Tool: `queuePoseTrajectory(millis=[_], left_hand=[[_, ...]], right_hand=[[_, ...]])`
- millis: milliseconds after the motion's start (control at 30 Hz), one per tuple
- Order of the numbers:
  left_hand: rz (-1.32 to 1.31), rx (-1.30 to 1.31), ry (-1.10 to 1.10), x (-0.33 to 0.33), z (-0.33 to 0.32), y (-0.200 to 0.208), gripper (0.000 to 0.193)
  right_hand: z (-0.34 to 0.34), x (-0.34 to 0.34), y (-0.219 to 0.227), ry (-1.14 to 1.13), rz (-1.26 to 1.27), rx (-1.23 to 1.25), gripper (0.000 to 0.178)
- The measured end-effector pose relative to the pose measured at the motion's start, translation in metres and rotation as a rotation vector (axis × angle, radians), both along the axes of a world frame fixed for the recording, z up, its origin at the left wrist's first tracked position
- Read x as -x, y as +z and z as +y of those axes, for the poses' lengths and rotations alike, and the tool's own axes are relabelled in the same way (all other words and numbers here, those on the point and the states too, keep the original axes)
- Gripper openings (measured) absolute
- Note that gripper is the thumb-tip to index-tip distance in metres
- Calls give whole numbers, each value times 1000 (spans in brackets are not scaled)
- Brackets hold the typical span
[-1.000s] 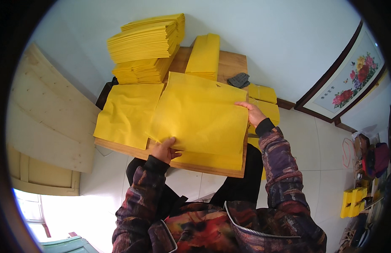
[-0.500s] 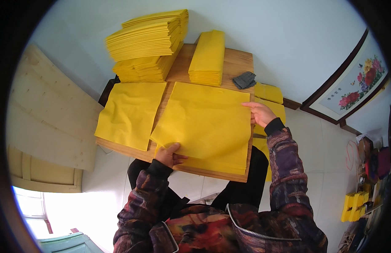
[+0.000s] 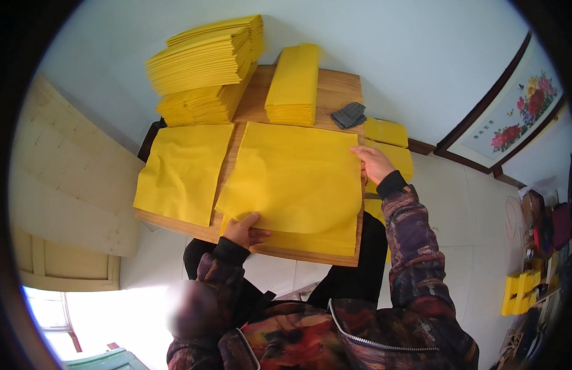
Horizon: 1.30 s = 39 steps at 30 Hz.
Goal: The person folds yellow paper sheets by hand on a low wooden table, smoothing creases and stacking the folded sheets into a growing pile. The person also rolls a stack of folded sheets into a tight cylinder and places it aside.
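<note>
A large yellow sheet [image 3: 292, 179], paper or thin fabric, lies over a pile of similar yellow sheets [image 3: 310, 243] in front of me. My left hand [image 3: 244, 230] is closed on its near left corner, thumb on top and fingers partly beneath. My right hand [image 3: 375, 164] pinches its right edge close to the far right corner. The near edge of the top sheet is slightly raised and curved, with the pile's edge showing below. To the left, another yellow sheet [image 3: 184, 172] lies wrinkled and apart from both hands.
The wooden table [image 3: 336, 86] carries tall folded yellow stacks [image 3: 200, 61] at far left and a narrower folded stack [image 3: 292, 86] at the back. A crumpled grey cloth [image 3: 349, 115] lies at far right. More yellow bundles [image 3: 389, 154] sit beyond the table's right edge.
The whole view has shifted slightly, placing the table a little further left. Both hands keep their hold on the sheet, which has barely moved on the pile.
</note>
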<state>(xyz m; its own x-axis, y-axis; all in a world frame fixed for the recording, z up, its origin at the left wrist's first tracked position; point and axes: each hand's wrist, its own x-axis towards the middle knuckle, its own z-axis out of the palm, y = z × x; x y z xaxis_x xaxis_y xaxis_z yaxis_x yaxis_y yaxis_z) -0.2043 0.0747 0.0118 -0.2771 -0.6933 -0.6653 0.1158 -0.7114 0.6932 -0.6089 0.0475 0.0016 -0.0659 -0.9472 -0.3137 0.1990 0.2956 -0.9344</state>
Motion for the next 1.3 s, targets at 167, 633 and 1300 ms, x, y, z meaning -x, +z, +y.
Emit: queuePoseTrajectory(millis=[167, 633, 1300], left_hand=[[-37, 5, 4, -3, 0, -3, 27], [-5, -16, 15, -12, 3, -16, 26], [-68, -18, 45, -7, 1, -12, 22]], right_hand=[[0, -4, 4, 13, 57, 41, 35], [-4, -9, 9, 2, 187, 6, 41], [74, -50, 37, 32, 270, 54, 77]])
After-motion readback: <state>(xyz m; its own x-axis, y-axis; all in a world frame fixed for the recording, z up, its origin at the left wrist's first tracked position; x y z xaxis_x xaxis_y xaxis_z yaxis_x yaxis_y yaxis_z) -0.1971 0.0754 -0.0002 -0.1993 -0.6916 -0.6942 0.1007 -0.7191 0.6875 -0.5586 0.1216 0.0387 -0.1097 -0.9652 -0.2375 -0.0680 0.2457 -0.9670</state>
